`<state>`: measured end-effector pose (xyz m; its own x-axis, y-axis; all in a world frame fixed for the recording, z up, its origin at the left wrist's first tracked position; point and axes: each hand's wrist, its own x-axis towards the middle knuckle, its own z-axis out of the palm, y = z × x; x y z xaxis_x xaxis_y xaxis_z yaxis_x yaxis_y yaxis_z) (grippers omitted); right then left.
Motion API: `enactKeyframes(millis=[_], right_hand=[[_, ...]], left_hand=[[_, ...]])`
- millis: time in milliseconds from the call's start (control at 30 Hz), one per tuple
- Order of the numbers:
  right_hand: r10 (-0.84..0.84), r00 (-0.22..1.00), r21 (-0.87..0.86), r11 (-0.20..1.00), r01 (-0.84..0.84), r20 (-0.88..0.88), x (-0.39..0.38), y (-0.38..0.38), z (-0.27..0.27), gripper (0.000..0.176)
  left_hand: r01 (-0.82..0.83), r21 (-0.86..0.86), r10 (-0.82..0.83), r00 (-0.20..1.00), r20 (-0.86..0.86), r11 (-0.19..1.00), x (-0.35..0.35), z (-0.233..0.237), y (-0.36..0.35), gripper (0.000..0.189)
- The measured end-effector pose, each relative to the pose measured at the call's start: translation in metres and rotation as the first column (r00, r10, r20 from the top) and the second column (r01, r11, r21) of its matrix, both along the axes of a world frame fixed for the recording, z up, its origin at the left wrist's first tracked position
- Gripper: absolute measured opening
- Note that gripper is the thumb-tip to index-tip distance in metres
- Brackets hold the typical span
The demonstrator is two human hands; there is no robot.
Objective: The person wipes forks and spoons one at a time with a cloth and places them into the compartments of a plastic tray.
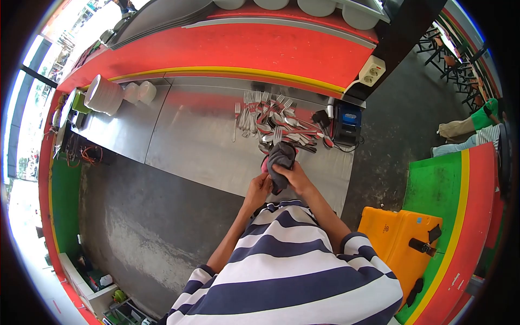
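A dark grey cloth (282,155) with a pinkish-red part is bunched in my right hand (294,177), whose fingers are closed around it. The tines of a fork (278,134) stick out past the cloth's far end; its middle is hidden by the fabric. Close beside, my left hand (259,190) is closed in a pinch at the near end of the fork, with the handle mostly covered. Just beyond my hands, a pile of forks and spoons (265,115) lies on the steel counter (197,127). One separate fork (236,120) lies at the pile's left edge.
A blue-and-black device (348,123) with a cable stands right of the cutlery, below a wall socket (372,71). Stacked white bowls (103,95) sit at the counter's far left. A red ledge (271,51) runs behind. An orange case (398,235) stands at my right.
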<state>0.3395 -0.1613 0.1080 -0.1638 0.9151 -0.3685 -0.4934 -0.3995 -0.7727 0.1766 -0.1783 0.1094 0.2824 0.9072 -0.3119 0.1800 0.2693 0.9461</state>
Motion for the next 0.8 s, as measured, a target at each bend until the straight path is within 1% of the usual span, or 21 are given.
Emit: enactKeyframes(millis=[33,133,200,267,333,367,433,533,633,733,800], right_hand=[[-0.032,0.996,0.015,0.999,0.031,0.083,-0.004,-0.002,0.003,0.037],[-0.11,0.989,0.009,0.994,0.11,0.1,-0.003,0.003,0.001,0.035],[-0.072,0.997,-0.13,0.989,0.073,0.008,0.004,0.004,0.003,0.035],[-0.149,0.989,-0.158,0.977,0.146,-0.007,0.003,0.006,-0.001,0.034],[-0.333,0.942,-0.074,0.939,0.336,0.052,-0.005,0.01,-0.011,0.034],[-0.361,0.932,-0.087,0.928,0.363,0.04,-0.003,0.01,-0.015,0.034],[-0.414,0.91,-0.116,0.903,0.414,0.018,0.002,0.014,-0.016,0.034],[-0.459,0.886,-0.113,0.878,0.464,0.067,0.001,0.014,-0.015,0.034],[-0.548,0.806,-0.006,0.826,0.563,0.223,0.0,0.014,0.002,0.034],[-0.558,0.798,0.107,0.829,0.549,0.226,0.008,0.017,-0.02,0.036],[-0.61,0.757,0.128,0.791,0.598,0.235,0.01,0.02,-0.028,0.037]], left_hand=[[0.013,-0.002,-0.013,1.0,0.001,1.0,0.0,-0.005,-0.001,0.027],[0.077,0.0,-0.077,0.997,-0.01,0.997,-0.004,-0.01,-0.003,0.027],[0.121,0.006,-0.121,0.992,-0.033,0.993,-0.005,-0.005,-0.002,0.027],[0.162,0.01,-0.161,0.985,-0.068,0.987,-0.006,0.007,-0.004,0.029],[0.211,-0.074,-0.219,0.97,-0.11,0.975,-0.007,0.017,-0.003,0.031],[0.235,-0.117,-0.249,0.96,-0.128,0.965,-0.007,0.021,-0.003,0.032],[0.248,-0.12,-0.264,0.954,-0.14,0.961,-0.006,0.027,-0.004,0.033],[0.273,-0.09,-0.284,0.946,-0.158,0.958,-0.009,0.026,-0.006,0.033],[0.276,-0.094,-0.288,0.945,-0.156,0.956,-0.008,0.033,-0.007,0.034],[0.278,-0.116,-0.292,0.947,-0.131,0.954,-0.01,0.035,-0.007,0.035],[0.274,-0.123,-0.288,0.951,-0.116,0.954,-0.012,0.031,-0.007,0.035]])
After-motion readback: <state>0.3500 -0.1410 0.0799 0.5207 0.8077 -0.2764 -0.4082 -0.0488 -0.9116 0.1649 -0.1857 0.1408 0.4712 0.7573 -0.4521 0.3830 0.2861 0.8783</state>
